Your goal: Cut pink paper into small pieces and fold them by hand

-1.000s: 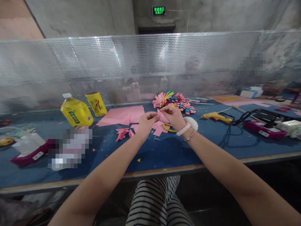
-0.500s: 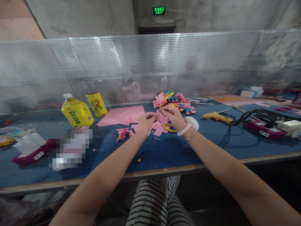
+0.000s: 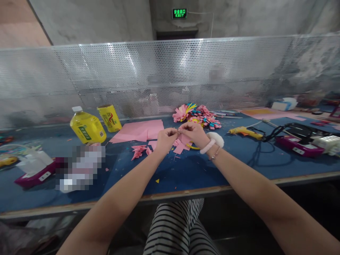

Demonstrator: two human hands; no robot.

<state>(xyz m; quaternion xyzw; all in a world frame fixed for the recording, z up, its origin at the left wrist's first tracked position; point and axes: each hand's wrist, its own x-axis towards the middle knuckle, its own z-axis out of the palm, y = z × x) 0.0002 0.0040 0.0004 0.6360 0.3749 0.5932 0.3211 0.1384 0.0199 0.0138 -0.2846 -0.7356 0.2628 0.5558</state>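
My left hand (image 3: 166, 139) and my right hand (image 3: 194, 133) meet over the middle of the blue table. Both are closed, pinching a small piece of pink paper (image 3: 183, 138) that my fingers partly cover. Beneath them lie loose pink paper pieces (image 3: 180, 147) and part of a yellow ring (image 3: 193, 146). Left of my left hand are folded pink paper pieces (image 3: 139, 151) and, behind them, larger pink sheets (image 3: 138, 130). Just past my right hand sits a heap of pink, yellow and blue paper flowers (image 3: 204, 115).
To the left stand a yellow liquid bottle (image 3: 87, 125), a yellow canister (image 3: 109, 118) and a purple power strip (image 3: 39, 176). A yellow glue gun (image 3: 245, 132), black cables and another purple power strip (image 3: 299, 146) lie right. A perforated metal screen (image 3: 127, 78) runs along the back.
My hands have drawn together, fingertips now nearly touching over the pink paper. Less of the paper shows between them. The things on the table stay where they were.
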